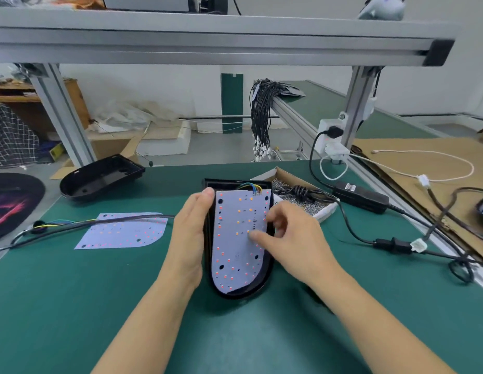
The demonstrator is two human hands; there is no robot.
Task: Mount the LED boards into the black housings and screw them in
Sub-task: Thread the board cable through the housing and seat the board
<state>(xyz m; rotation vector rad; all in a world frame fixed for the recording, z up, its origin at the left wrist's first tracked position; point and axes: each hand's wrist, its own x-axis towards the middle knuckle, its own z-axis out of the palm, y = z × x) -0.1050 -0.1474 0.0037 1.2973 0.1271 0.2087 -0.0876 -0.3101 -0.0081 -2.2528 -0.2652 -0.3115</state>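
Note:
A white LED board (235,247) with red and orange LEDs lies inside a black housing (264,282) at the middle of the green table. Coloured wires (252,188) leave the board's far end. My left hand (189,233) rests flat against the housing's left side, fingers straight. My right hand (289,236) lies over the board's right edge, thumb pressing on the board and fingers curled; whether it holds something small I cannot tell. A second LED board (121,232) with its cable lies flat to the left. An empty black housing (100,176) sits at the far left.
A cardboard tray of small screws (302,203) stands just behind the housing on the right. A black power adapter (361,195) and cables run along the right side. An aluminium frame post (64,114) and a hanging bundle of black wires (259,122) stand beyond the table.

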